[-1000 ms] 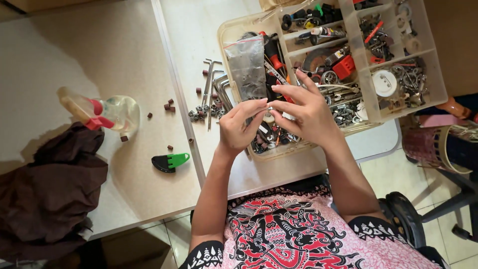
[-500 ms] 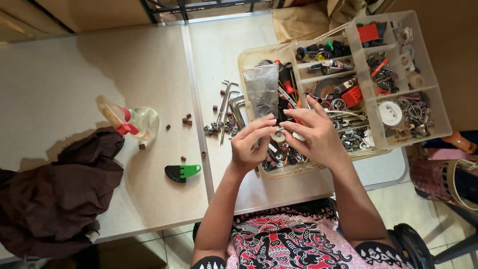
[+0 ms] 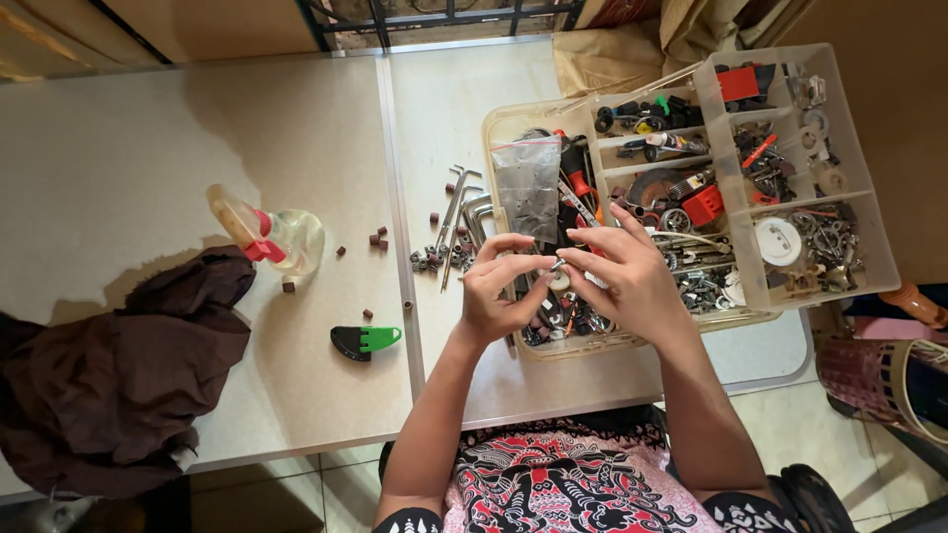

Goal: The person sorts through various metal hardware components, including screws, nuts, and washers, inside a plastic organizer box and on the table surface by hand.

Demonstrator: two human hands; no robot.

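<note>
The left hand (image 3: 499, 286) and right hand (image 3: 627, 271) meet fingertip to fingertip, pinching a small metal part (image 3: 557, 265) between them, raised for a close look. Just beneath sits the clear compartment box (image 3: 879, 237) of hardware; hex keys (image 3: 454, 212) lie left of the left hand, a spray bottle (image 3: 272, 237) farther left.

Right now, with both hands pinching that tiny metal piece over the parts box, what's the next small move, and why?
Probably keep both hands where they are, over the parts box, and finish working the small metal piece. The left hand and right hand meet on it at the fingertips, so the grip is slight. If it slips, it would likely fall among the loose hardware below.
</note>
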